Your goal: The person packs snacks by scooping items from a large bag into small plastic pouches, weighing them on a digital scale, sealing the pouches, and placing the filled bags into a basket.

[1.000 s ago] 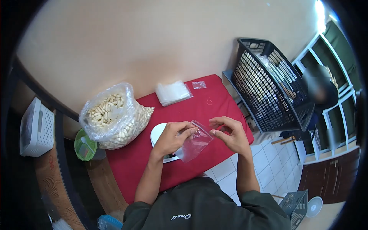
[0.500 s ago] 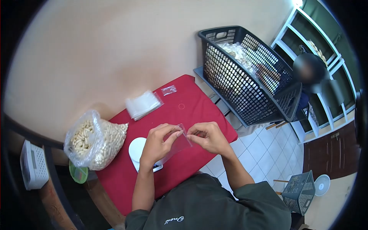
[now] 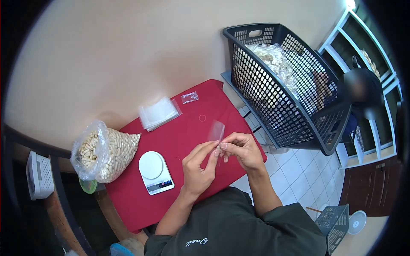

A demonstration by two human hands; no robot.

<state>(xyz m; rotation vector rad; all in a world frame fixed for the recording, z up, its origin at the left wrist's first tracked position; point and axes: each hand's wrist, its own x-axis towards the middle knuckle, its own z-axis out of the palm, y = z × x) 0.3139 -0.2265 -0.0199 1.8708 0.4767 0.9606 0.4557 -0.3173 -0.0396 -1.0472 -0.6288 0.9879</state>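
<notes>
Both my hands meet over the red-covered table (image 3: 194,100). My left hand (image 3: 200,164) pinches a small clear plastic bag (image 3: 217,130) from the left. From the right, my right hand (image 3: 242,149) pinches the same bag, fingertips touching those of the left. The bag's free end points up and away from me. Left of my hands lies a white kitchen scale (image 3: 151,165) with a bare round plate. Farther back are a stack of clear bags (image 3: 159,113) and a small clear packet (image 3: 189,97). A large plastic bag of pale, peanut-like pieces (image 3: 117,149) stands open at the left.
A big black crate (image 3: 269,94) holding filled plastic bags stands at the right. Beyond it is a person (image 3: 363,91) near white shelves (image 3: 376,132). A grey basket (image 3: 333,226) is at the lower right, a white basket (image 3: 40,175) at the far left.
My right hand has come over to my left, and both now pinch the bag with fingertips together. They have moved off the scale, which shows fully. The view has shifted.
</notes>
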